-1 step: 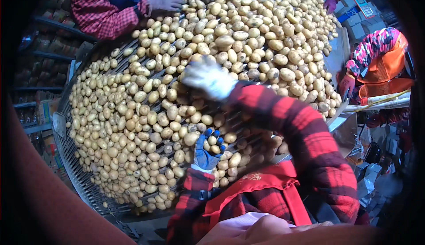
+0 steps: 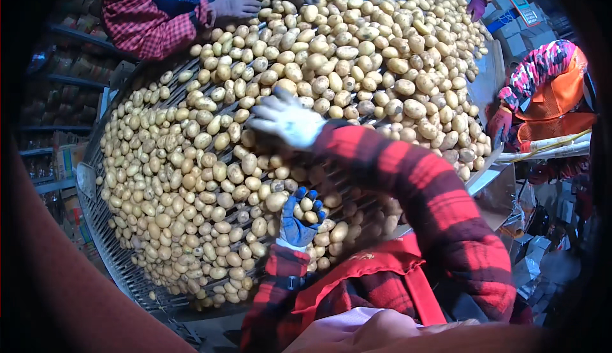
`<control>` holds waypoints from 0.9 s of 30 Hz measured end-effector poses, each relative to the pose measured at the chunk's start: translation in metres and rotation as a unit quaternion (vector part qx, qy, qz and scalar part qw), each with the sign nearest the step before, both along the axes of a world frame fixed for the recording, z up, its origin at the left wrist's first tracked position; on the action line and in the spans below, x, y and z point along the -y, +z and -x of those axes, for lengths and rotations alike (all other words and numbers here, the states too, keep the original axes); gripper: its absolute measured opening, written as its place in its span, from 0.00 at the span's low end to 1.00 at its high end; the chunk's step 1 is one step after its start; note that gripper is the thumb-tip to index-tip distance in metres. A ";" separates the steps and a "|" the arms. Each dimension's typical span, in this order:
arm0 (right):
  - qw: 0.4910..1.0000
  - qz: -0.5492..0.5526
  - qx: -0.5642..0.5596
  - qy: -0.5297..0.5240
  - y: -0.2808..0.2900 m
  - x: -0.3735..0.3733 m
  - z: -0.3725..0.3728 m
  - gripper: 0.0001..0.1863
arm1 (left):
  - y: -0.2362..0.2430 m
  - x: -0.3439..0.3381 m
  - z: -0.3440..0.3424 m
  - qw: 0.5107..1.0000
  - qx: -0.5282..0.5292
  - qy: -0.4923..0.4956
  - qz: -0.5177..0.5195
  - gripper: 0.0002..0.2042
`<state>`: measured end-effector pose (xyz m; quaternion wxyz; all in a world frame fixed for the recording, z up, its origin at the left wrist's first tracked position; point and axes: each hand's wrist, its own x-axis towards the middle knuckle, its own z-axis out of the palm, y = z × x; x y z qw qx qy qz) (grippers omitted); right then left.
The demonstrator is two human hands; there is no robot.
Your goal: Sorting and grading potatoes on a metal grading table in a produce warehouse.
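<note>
My left hand (image 2: 298,225), in a blue-palmed work glove, is turned palm up with its fingers curled round several small potatoes (image 2: 308,206). Larger potatoes lie close on both sides of it. Farther from me and a little to the left, my right hand (image 2: 287,118) in a white glove reaches over the heap of potatoes (image 2: 172,181). Its fingers are spread, with nothing visible in them. What lies beneath its palm is hidden. The potatoes rest on a slatted metal surface (image 2: 121,244), whose dark bars show through the gaps.
Across the heap at the far left, a co-worker's gloved hand (image 2: 234,7) rests by the potatoes. Another person's purple glove (image 2: 475,7) is at the far right. A person in an orange vest (image 2: 551,108) stands at the right edge. Shelves (image 2: 64,79) stand on the left.
My right hand has shifted slightly left and its blurred fingers now show spread apart. My left hand keeps its place with the small potatoes.
</note>
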<state>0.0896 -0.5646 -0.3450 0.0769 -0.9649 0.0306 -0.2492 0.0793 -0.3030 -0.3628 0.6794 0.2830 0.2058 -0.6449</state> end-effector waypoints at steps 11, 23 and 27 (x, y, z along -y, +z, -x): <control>0.950 -0.196 -0.093 -0.223 -0.059 -0.001 -0.060 0.12 | -0.002 -0.002 -0.001 0.998 0.030 -0.027 -0.045 0.13; 0.898 0.063 -0.159 -0.405 0.025 0.166 0.083 0.20 | 0.007 -0.003 0.001 0.998 0.025 -0.016 -0.052 0.15; 0.942 0.039 -0.107 -0.317 0.045 0.132 0.126 0.15 | -0.008 -0.006 -0.004 1.000 0.009 -0.015 0.012 0.15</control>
